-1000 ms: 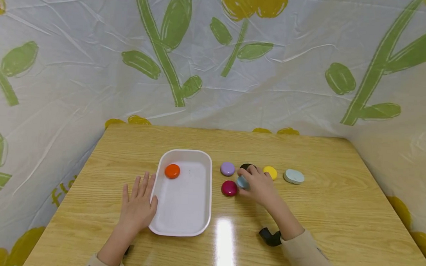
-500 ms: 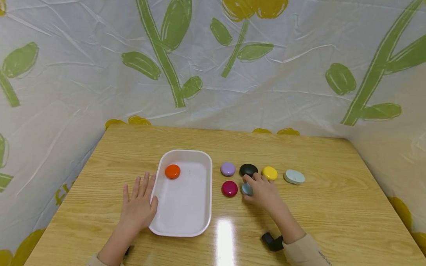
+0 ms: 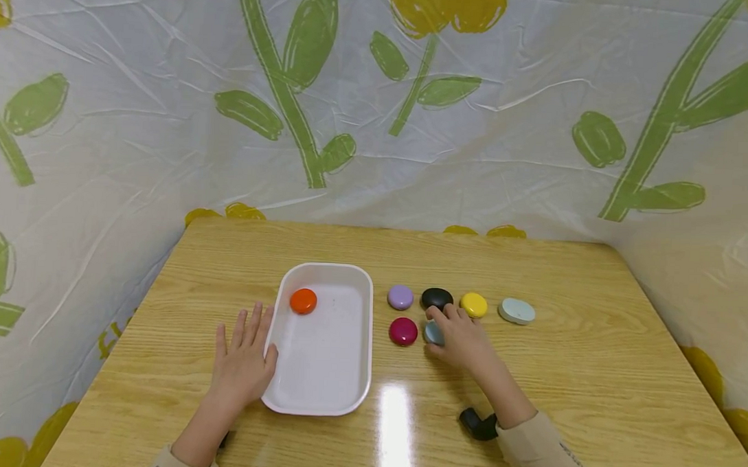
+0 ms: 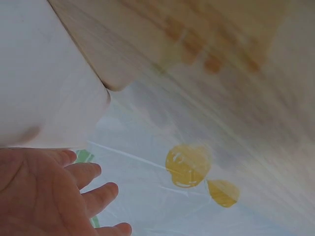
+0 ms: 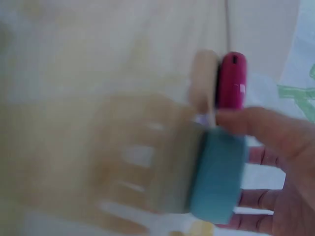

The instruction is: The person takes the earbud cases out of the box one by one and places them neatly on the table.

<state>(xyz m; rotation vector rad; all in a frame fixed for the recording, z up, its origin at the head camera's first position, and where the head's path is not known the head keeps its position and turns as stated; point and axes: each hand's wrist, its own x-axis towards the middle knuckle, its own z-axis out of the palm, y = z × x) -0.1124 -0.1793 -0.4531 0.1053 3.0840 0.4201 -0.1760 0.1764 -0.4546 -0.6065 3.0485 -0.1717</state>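
Note:
My right hand [image 3: 460, 338] pinches a light blue rounded disc [image 3: 434, 332] between thumb and fingers. In the right wrist view the disc [image 5: 219, 177] shows its thick side, low over the wooden table. To its left sits a glossy magenta disc [image 3: 403, 331]; in the right wrist view that magenta disc [image 5: 232, 81] has a small dark slot in its edge. A black disc [image 3: 436, 299] lies just beyond my fingers. My left hand [image 3: 241, 370], fingers straight and spread, rests against the left side of a white tray [image 3: 318, 407]. An orange disc [image 3: 303, 301] lies inside the tray.
A purple disc [image 3: 400, 297], a yellow disc [image 3: 473, 305] and a pale oval piece [image 3: 516, 310] line the back row. A black curved piece [image 3: 478, 425] is by the right wrist. The table [image 3: 591, 378] is surrounded by a flower-printed sheet [image 3: 475, 161].
My right hand has drawn the light blue disc slightly right and towards me, uncovering most of the black disc. During the last half second it barely moves. My left hand and the tray stay put.

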